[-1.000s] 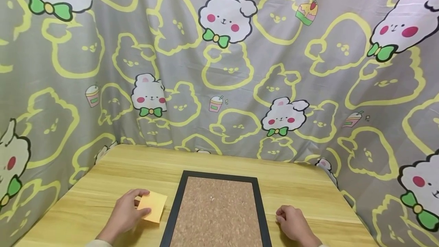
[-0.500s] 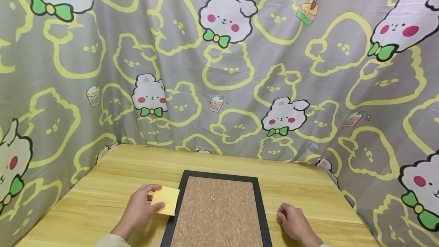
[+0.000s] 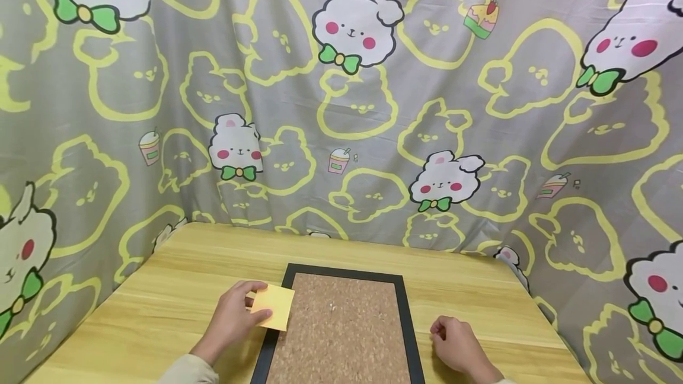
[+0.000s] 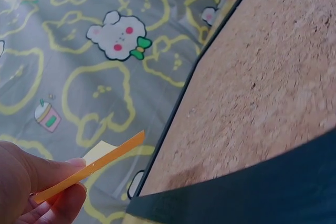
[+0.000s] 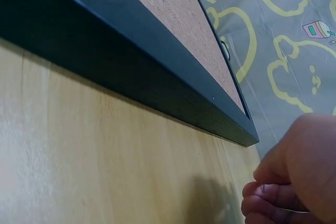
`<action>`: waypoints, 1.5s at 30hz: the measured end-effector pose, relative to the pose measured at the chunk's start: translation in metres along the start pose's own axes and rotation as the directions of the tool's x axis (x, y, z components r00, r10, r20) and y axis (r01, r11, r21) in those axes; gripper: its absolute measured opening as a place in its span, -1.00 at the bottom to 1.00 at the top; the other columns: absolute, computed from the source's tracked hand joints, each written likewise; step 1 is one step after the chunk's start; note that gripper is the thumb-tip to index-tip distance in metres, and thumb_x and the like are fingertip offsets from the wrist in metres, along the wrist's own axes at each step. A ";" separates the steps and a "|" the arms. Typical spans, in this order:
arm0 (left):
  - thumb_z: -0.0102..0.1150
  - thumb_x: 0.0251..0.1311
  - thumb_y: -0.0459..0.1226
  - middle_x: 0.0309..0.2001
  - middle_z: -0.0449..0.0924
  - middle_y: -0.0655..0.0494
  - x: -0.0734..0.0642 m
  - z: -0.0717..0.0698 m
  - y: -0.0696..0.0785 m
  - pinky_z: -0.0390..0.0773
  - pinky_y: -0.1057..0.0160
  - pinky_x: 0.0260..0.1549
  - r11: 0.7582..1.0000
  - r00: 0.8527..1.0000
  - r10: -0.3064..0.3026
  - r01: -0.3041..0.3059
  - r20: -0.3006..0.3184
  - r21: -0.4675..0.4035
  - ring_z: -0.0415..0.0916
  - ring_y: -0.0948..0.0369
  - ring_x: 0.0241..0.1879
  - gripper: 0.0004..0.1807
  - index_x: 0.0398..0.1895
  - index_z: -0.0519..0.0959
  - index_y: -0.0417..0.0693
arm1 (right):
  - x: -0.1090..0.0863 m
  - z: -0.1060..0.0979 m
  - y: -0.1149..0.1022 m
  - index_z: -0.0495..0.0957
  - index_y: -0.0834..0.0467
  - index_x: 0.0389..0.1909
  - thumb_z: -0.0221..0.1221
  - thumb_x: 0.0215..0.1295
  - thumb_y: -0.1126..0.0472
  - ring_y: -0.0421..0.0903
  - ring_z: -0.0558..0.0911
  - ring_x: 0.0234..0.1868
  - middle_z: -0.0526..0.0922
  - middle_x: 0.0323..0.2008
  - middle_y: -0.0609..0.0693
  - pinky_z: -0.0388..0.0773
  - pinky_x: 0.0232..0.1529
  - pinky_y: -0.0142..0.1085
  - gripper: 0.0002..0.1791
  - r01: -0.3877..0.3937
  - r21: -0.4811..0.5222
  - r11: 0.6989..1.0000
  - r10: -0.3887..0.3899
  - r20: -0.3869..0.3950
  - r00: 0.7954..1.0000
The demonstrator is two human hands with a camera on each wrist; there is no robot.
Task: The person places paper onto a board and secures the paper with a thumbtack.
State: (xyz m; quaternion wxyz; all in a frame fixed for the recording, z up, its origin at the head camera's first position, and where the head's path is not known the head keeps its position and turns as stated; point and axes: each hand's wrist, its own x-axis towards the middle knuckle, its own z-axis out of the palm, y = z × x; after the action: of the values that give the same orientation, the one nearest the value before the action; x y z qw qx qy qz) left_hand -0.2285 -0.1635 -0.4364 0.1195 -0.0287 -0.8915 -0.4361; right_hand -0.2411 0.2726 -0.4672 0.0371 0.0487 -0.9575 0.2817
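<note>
My left hand (image 3: 232,319) pinches a pad of yellow-orange sticky notes (image 3: 276,307) between thumb and fingers. In the head view the pad overlaps the left side of the black frame of the cork board (image 3: 341,330). Seen edge-on in the left wrist view, the sticky notes (image 4: 113,156) form a thin stack, a paler sheet showing behind. To the right of the board, my right hand (image 3: 456,342) stays low at the table, its fingers loosely curled. The right wrist view shows its thumb and fingers (image 5: 268,203) close together, with nothing visible between them.
The wooden table (image 3: 229,253) extends around the board. A grey curtain (image 3: 368,194) with rabbit drawings and yellow outlines hangs behind the table and along both sides. The thick black frame (image 5: 131,61) stands raised above the tabletop.
The left hand has moved right and away from the body with the sticky notes, from beside the board to over its left frame. The right hand has hardly moved.
</note>
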 end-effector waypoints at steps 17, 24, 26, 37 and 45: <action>0.52 -0.12 -0.37 -0.04 0.54 0.00 0.002 0.025 0.016 0.57 0.31 -0.48 0.996 0.998 0.053 -0.051 0.027 -0.068 0.56 0.14 -0.26 -0.48 0.01 0.59 -0.17 | 0.000 0.000 -0.003 0.54 0.14 -0.49 0.20 0.15 0.53 -0.22 0.42 -0.51 0.49 -0.56 -0.15 0.43 -0.45 -0.37 -0.78 0.059 -0.008 0.998 -0.059 -0.056 0.997; 0.51 -0.11 -0.37 -0.05 0.52 -0.04 0.002 0.035 0.025 0.57 0.30 -0.50 0.993 0.994 0.088 -0.083 0.060 -0.083 0.56 0.15 -0.28 -0.46 0.03 0.57 -0.20 | 0.002 0.002 -0.009 0.53 0.15 -0.49 0.23 0.15 0.51 -0.25 0.43 -0.53 0.49 -0.58 -0.16 0.42 -0.48 -0.39 -0.79 0.055 0.027 0.998 -0.052 -0.090 0.995; 0.50 -0.09 -0.37 -0.03 0.51 -0.07 0.001 0.038 0.027 0.59 0.28 -0.47 0.992 0.992 0.101 -0.094 0.077 -0.086 0.58 0.08 -0.25 -0.46 0.04 0.56 -0.20 | 0.003 0.002 -0.012 0.55 0.16 -0.49 0.22 0.15 0.52 -0.25 0.45 -0.54 0.50 -0.59 -0.15 0.43 -0.49 -0.40 -0.80 0.053 0.046 0.998 -0.048 -0.097 0.994; 0.47 -0.04 -0.37 -0.08 0.52 -0.13 0.002 0.057 0.040 0.62 0.30 -0.41 0.975 0.976 0.161 -0.135 0.149 -0.176 0.62 0.04 -0.27 -0.51 0.01 0.56 -0.29 | 0.007 0.005 -0.023 0.51 0.14 -0.54 0.25 0.13 0.50 -0.27 0.46 -0.60 0.48 -0.62 -0.14 0.43 -0.55 -0.42 -0.78 0.078 0.101 0.992 -0.062 -0.154 0.986; 0.34 0.10 -0.42 0.03 0.48 -0.27 0.001 0.066 0.042 0.60 0.33 -0.44 0.975 0.966 0.172 -0.140 0.192 -0.170 0.62 0.08 -0.29 -0.61 0.02 0.55 -0.30 | 0.008 0.006 -0.031 0.52 0.12 -0.56 0.21 0.08 0.51 -0.29 0.44 -0.61 0.47 -0.64 -0.16 0.41 -0.55 -0.42 -0.77 0.088 0.110 0.990 -0.067 -0.182 0.981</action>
State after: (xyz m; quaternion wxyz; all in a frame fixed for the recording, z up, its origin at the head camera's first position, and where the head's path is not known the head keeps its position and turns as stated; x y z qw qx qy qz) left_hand -0.2353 -0.0854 -0.4429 0.0584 -0.1531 -0.8572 -0.4882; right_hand -0.2458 0.2432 -0.4546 0.1305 0.0630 -0.9296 0.3389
